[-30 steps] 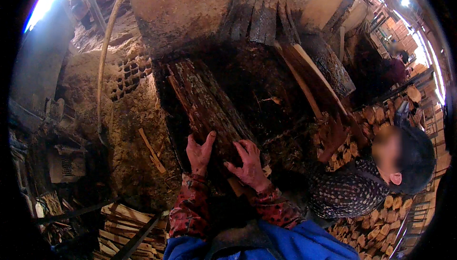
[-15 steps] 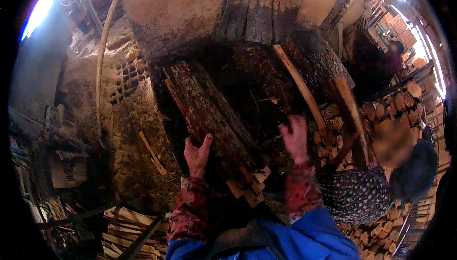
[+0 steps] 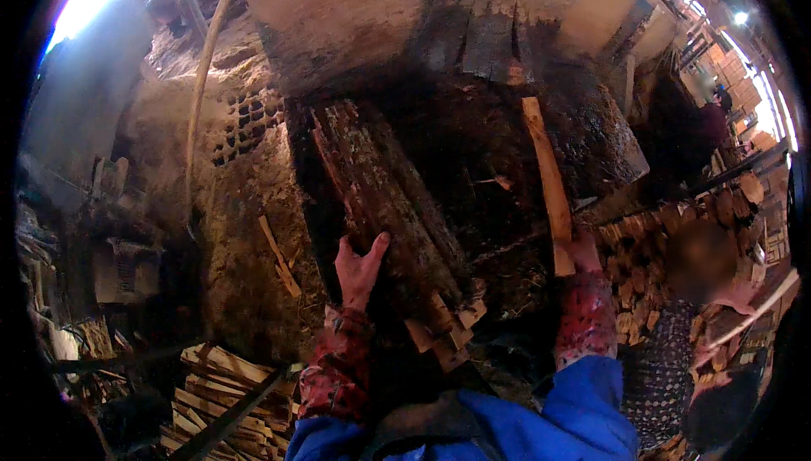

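Observation:
My left hand (image 3: 358,268) is at the near left edge of a rough, bark-covered log (image 3: 365,170), which lies slanted in front of me. Its thumb rests over the upper side while the fingers bend round the edge, partly out of sight. To the right, my right hand (image 3: 585,254) is closed at the lower end of a narrow, light-brown wooden slat (image 3: 547,182). That slat points away from me across the dark hollow; the wood hides some of the fingers. Small split wood ends (image 3: 448,338) stick out below the log's near end.
A person in a patterned top (image 3: 663,368) is close on my right, holding a long pale stick (image 3: 756,309). Stacked firewood (image 3: 638,275) stands there too. Split boards (image 3: 224,393) lie at lower left; a clay wall (image 3: 338,26) rises ahead.
My right hand has moved right and closed on the slat, whose lower end has come nearer me. The other person has shifted right with a piece of wood. My left hand stays by the log.

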A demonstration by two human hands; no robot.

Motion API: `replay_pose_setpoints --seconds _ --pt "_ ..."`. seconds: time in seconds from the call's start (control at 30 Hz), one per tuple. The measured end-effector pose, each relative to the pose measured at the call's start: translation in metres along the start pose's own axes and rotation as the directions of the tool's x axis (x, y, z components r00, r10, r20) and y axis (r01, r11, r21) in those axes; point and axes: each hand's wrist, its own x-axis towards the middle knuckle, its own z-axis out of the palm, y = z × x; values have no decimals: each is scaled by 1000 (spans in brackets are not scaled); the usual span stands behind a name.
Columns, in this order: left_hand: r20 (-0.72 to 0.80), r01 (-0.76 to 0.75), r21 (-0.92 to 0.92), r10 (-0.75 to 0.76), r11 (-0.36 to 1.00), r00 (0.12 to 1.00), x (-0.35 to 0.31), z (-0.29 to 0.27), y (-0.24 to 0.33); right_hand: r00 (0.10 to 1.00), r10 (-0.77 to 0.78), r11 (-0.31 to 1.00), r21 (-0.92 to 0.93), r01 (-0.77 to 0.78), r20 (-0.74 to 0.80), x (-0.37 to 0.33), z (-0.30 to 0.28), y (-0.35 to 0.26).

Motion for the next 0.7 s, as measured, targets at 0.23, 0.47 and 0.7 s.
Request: replay_pose_setpoints --seconds 0.23,0.47,0.7 --pt "-80 -196 122 206 973 975 -15 13 27 986 -161 987 -32 160 -43 -101 41 -19" --pt "-65 -175 101 182 979 981 -16 20 32 841 -508 853 -246 460 -187 -182 68 -32" --pt "8 -158 142 159 977 987 3 12 9 798 -600 791 -111 602 56 -176 109 -159"
